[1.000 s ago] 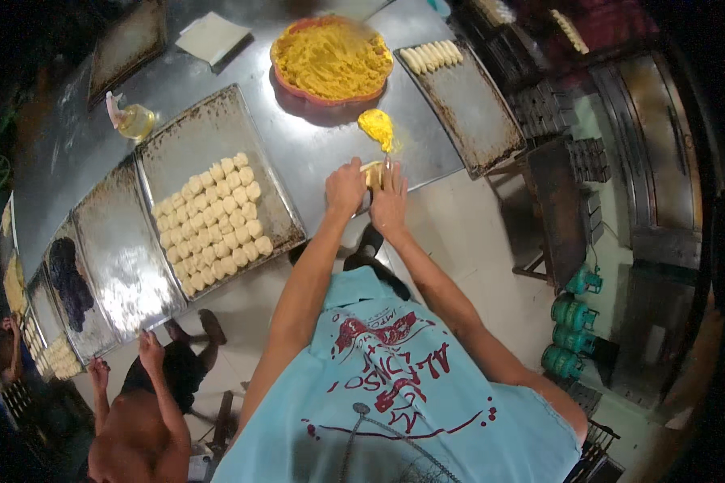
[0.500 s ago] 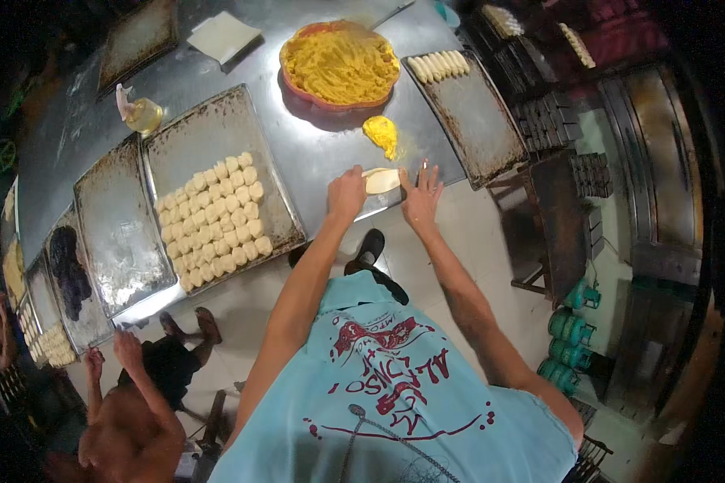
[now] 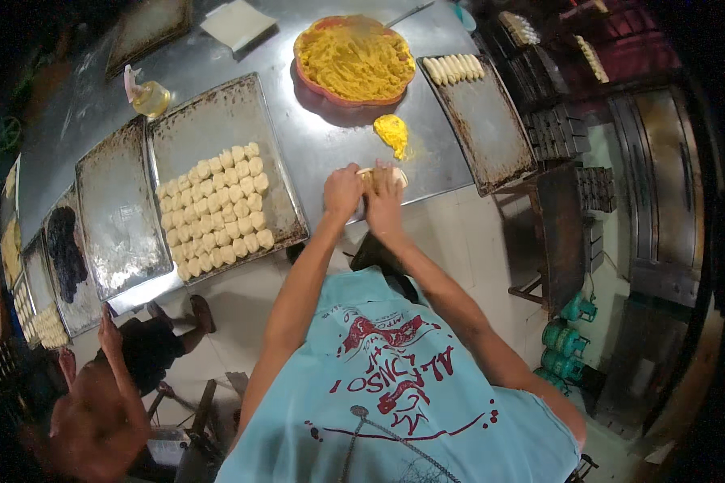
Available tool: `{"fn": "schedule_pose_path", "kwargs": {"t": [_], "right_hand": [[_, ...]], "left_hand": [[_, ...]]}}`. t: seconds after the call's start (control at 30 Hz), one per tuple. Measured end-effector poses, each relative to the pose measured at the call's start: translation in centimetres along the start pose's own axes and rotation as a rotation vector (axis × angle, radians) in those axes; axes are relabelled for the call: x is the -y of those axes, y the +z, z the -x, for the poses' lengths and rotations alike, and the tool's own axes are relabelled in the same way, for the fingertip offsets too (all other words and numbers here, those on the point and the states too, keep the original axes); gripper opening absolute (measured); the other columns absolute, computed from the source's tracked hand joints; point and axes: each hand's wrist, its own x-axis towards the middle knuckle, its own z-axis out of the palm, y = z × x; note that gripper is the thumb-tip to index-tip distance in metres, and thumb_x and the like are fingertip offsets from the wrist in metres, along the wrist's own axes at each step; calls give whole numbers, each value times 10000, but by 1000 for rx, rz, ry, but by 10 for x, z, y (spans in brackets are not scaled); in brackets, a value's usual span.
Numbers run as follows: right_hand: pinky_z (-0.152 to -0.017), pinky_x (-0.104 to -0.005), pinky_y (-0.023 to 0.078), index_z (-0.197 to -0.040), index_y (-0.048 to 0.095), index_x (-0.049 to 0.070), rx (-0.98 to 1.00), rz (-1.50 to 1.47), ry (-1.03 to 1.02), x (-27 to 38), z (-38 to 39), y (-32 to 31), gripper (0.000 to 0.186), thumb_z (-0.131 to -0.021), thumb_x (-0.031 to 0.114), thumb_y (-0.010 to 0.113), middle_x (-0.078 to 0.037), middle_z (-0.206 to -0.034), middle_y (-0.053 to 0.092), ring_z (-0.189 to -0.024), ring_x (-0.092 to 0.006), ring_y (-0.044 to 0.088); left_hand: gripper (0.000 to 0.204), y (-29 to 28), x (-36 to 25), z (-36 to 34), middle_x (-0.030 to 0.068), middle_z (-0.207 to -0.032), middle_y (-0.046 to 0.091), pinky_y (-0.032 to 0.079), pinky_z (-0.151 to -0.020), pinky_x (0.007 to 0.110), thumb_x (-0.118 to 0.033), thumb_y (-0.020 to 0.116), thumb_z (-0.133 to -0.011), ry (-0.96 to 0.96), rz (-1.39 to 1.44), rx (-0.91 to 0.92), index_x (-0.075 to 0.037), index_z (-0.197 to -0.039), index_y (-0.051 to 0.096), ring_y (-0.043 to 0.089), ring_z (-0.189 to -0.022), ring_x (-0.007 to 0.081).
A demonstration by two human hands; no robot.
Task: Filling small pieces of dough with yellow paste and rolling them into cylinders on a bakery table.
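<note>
A pale dough piece (image 3: 381,175) is pinched between left hand (image 3: 342,193) and right hand (image 3: 384,203), pressed together on the steel table (image 3: 322,145), near the yellow filling lump (image 3: 392,131).

A single head-worn fisheye view looks steeply down from above the person's shoulders, facing forward over the steel worktop (image 3: 322,153). The worktop sits at arm's reach in the upper half; straight edges bow toward the dark rim.
</note>
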Motion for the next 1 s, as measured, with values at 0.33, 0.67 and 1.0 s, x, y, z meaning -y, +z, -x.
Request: {"fn": "schedule_pose_path", "kwargs": {"t": [0.33,0.67,1.0], "right_hand": [[-1146,-649,209,-1348,579,48,165,228,-304,4,-16,-18,525,-824,60,608,-223,-1583,313,-1490,-456,220],[-1157,-682,150,-1296,668,170,75,107,-389,-19,-213,-116,575,-752,-11,614,-208,-1660,123,-1510,-503,60],[-1170,-681,121,-1256,689,135,73,408,-679,-9,-349,-64,442,-831,91,581,-204,-1660,136,-1518,-475,71]], "left_hand": [[172,8,5,8,224,-852,680,510,-721,531,-187,604,-885,-105,59,-88,-33,-887,680,656,-829,436],[211,10,-55,8,128,-876,703,518,-691,395,-79,646,-892,-280,25,-182,30,-1071,627,663,-766,269],[240,-50,-65,-45,151,-836,710,537,-711,391,-242,713,-817,-160,72,361,-33,-936,726,682,-747,274]]}}
